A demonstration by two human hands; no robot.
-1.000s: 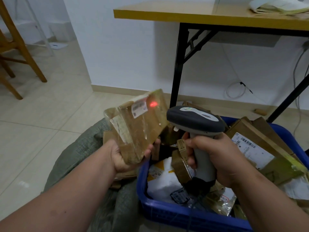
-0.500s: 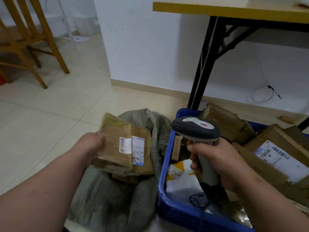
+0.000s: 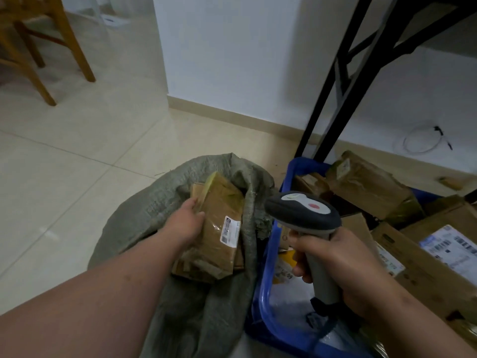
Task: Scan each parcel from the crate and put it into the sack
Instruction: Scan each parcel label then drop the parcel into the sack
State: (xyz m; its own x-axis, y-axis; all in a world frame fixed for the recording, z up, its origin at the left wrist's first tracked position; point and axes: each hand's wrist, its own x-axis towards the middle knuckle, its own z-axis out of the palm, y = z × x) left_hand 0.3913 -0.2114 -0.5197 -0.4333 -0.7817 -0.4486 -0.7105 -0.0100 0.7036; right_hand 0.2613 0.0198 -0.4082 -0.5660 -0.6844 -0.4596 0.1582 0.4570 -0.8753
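A brown taped parcel (image 3: 219,228) with a white label lies in the mouth of the grey-green woven sack (image 3: 154,208), on top of other cardboard parcels. My left hand (image 3: 184,223) reaches into the sack and holds the parcel by its left edge. My right hand (image 3: 343,275) grips the handle of the grey barcode scanner (image 3: 302,213), held upright over the left end of the blue crate (image 3: 265,293). The crate holds several brown parcels (image 3: 366,187) and a white plastic mailer at its bottom.
A black table leg (image 3: 333,81) stands just behind the crate against the white wall. A wooden chair (image 3: 51,42) is at the far left on the tiled floor. A coiled white cable (image 3: 423,138) lies by the wall at right.
My left hand has carried the parcel away from the scanner, leftwards and down into the sack's mouth. The scanner's red spot is no longer on the parcel. The view has turned left.
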